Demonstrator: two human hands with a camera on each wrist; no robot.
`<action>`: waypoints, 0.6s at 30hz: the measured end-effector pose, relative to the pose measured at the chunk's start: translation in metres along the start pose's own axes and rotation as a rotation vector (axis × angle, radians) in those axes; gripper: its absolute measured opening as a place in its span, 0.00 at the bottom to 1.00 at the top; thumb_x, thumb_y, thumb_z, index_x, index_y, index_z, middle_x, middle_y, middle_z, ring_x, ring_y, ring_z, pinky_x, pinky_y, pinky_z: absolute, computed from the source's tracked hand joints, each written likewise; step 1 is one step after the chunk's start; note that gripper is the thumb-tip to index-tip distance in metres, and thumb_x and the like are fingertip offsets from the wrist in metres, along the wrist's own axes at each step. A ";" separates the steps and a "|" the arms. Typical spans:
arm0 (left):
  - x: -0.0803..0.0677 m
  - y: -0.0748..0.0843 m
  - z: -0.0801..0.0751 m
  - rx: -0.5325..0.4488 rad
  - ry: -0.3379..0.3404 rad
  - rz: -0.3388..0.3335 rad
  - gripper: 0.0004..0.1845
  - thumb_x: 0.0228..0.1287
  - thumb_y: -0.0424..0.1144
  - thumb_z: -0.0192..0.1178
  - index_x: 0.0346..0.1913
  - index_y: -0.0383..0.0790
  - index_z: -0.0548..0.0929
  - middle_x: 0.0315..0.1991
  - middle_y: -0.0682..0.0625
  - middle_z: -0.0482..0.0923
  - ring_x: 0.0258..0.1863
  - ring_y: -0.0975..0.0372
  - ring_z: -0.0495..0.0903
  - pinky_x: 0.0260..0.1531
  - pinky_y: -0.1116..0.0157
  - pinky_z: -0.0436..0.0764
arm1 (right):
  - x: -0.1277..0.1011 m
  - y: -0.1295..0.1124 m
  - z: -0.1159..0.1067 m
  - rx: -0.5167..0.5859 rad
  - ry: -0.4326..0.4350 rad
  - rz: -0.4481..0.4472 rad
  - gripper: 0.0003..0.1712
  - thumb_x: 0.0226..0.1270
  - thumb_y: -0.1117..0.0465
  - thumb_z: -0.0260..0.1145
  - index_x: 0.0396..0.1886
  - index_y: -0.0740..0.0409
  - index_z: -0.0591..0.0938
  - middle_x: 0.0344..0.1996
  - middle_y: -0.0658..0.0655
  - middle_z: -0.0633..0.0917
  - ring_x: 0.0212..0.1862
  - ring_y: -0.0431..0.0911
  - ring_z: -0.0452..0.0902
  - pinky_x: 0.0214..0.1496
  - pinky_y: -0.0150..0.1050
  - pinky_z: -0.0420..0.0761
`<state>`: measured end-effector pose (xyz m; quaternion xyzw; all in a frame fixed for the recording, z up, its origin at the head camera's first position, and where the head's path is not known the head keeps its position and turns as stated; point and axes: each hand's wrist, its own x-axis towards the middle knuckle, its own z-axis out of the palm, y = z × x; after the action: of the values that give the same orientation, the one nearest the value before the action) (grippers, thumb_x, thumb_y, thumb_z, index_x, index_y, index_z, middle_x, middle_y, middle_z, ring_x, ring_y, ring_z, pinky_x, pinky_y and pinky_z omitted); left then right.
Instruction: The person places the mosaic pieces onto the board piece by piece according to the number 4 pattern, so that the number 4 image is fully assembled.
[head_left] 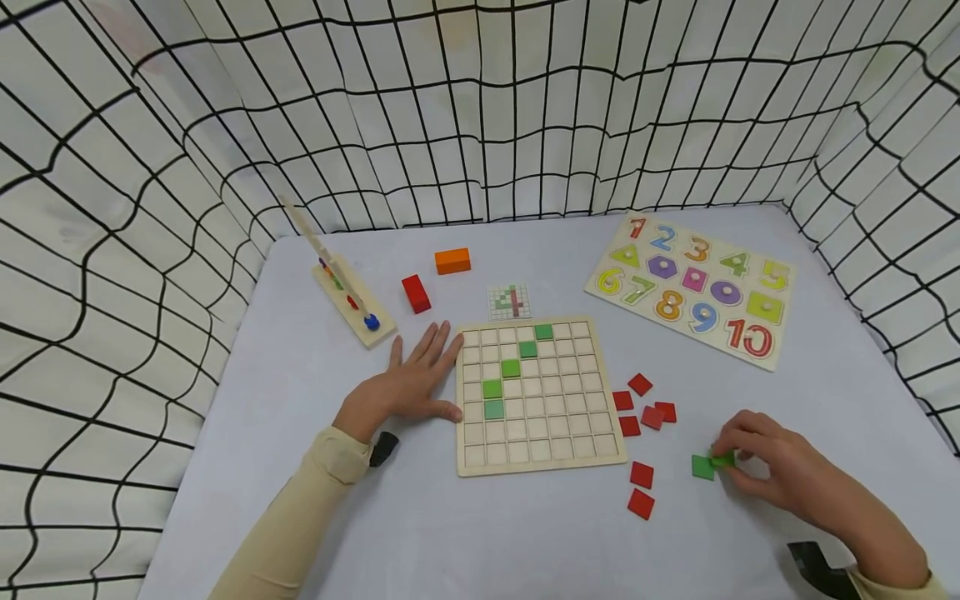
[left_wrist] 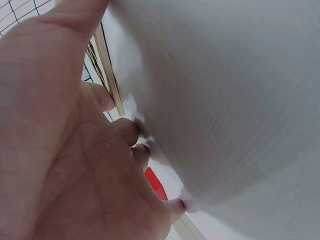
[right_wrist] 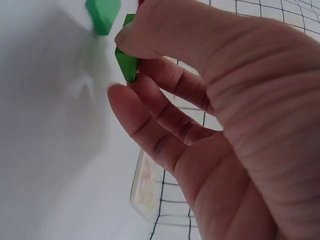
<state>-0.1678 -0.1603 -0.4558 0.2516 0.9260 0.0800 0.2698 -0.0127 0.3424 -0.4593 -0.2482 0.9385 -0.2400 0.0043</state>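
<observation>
A green tile point(right_wrist: 127, 62) is pinched between thumb and fingertips of the right hand point(head_left: 780, 471), tipped up off the table point(head_left: 525, 533) at the front right, prob. so an edge can be got under; a 2nd green tile point(head_left: 702, 467) lies flat just beside it. The left hand point(head_left: 405, 387) is laid flat, fingers spread wide and holding nothing, against the left edge of the wooden grid board point(head_left: 536, 454), apparently so the board is kept from sliding. 5 green tiles are seated in the board's cells in a rough diagonal, approx. like the green shape on the small pattern card point(head_left: 510, 302) just behind the board. Red tiles point(head_left: 645, 408) are scattered between board and right hand, within easy reach. Further back: a red block point(head_left: 416, 293), an orange block point(head_left: 452, 261), a wooden peg stand w/ beads point(head_left: 351, 300), and a number puzzle board point(head_left: 693, 287) at the right rear.
</observation>
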 end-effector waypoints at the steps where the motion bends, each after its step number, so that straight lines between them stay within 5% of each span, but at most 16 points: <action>1: 0.000 0.000 0.001 -0.001 -0.001 0.000 0.68 0.63 0.68 0.69 0.89 0.45 0.35 0.89 0.42 0.22 0.89 0.44 0.24 0.80 0.27 0.28 | 0.002 -0.001 -0.001 0.011 -0.008 -0.002 0.25 0.46 0.68 0.88 0.39 0.38 0.88 0.43 0.40 0.82 0.42 0.29 0.77 0.41 0.22 0.85; 11: 0.003 0.001 0.002 0.012 -0.004 0.001 0.68 0.63 0.69 0.69 0.89 0.46 0.34 0.89 0.42 0.21 0.89 0.45 0.23 0.80 0.27 0.28 | 0.029 -0.013 0.000 0.086 -0.007 -0.119 0.26 0.47 0.70 0.87 0.38 0.41 0.85 0.42 0.43 0.82 0.38 0.30 0.78 0.37 0.24 0.84; 18: 0.003 0.001 0.000 0.022 -0.018 -0.011 0.68 0.64 0.70 0.68 0.89 0.46 0.33 0.89 0.42 0.19 0.89 0.45 0.23 0.80 0.28 0.28 | 0.070 -0.032 0.006 0.163 -0.075 -0.246 0.21 0.53 0.74 0.82 0.37 0.45 0.85 0.43 0.43 0.82 0.38 0.33 0.78 0.38 0.27 0.84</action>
<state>-0.1696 -0.1576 -0.4569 0.2500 0.9258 0.0662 0.2756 -0.0583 0.2825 -0.4418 -0.3690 0.8776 -0.3047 0.0300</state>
